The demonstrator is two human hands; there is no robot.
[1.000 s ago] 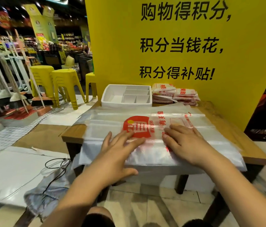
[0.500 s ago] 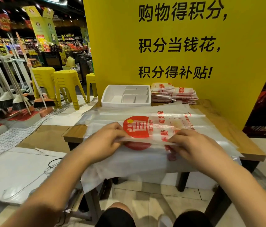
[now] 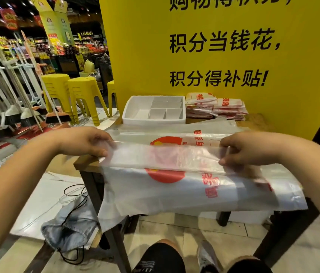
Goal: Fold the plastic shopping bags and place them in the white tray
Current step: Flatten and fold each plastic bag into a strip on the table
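Note:
A large translucent plastic shopping bag [image 3: 175, 190] with red print lies across the small wooden table [image 3: 85, 163] and hangs over its near edge. My left hand [image 3: 88, 141] pinches the bag's folded edge at the left end. My right hand [image 3: 245, 148] pinches the same edge at the right end. Between them the fold is lifted and stretched taut above the table. The white tray [image 3: 135, 113], with several compartments, stands at the back of the table and holds nothing. A stack of folded bags [image 3: 216, 106] lies to its right.
A yellow sign wall [image 3: 194, 56] rises right behind the table. Yellow stools [image 3: 84, 95] and a rack of brooms [image 3: 7, 95] stand to the left. A grey drawstring bag [image 3: 70, 229] and cables lie on the floor by the table's left legs.
My hands have gone from pressing flat on the bag to pinching a fold, then spread apart to the bag's ends, lifting the fold. The camera has moved closer.

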